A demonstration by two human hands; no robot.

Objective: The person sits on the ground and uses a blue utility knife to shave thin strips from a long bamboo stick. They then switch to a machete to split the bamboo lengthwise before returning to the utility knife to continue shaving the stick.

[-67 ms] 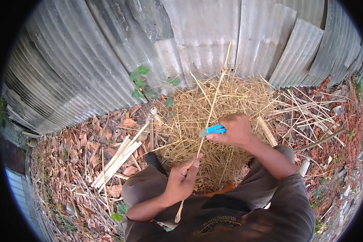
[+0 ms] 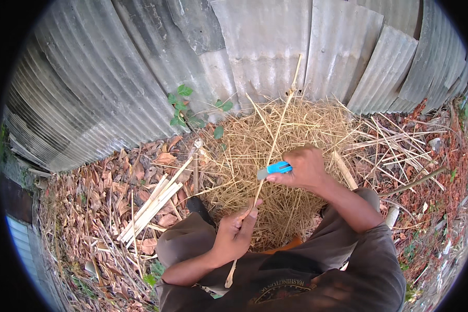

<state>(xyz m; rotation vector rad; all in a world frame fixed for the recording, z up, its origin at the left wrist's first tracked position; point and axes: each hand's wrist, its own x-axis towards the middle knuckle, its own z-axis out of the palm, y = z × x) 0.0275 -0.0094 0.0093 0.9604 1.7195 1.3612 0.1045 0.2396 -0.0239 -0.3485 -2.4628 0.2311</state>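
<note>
My left hand (image 2: 235,233) grips a long thin bamboo strip (image 2: 276,135) near its lower end; the strip slants up and away toward the metal wall. My right hand (image 2: 302,167) holds a blue-handled knife (image 2: 275,169), its blade laid against the strip just above my left hand. Under both hands lies a heap of pale straw-like shavings (image 2: 255,151). My knees in dark trousers frame the heap from below.
A corrugated metal wall (image 2: 255,57) runs across the back. Split bamboo pieces (image 2: 151,205) lie on dry leaves to the left. More thin sticks (image 2: 395,140) are scattered to the right. A small green plant (image 2: 184,109) grows at the wall's foot.
</note>
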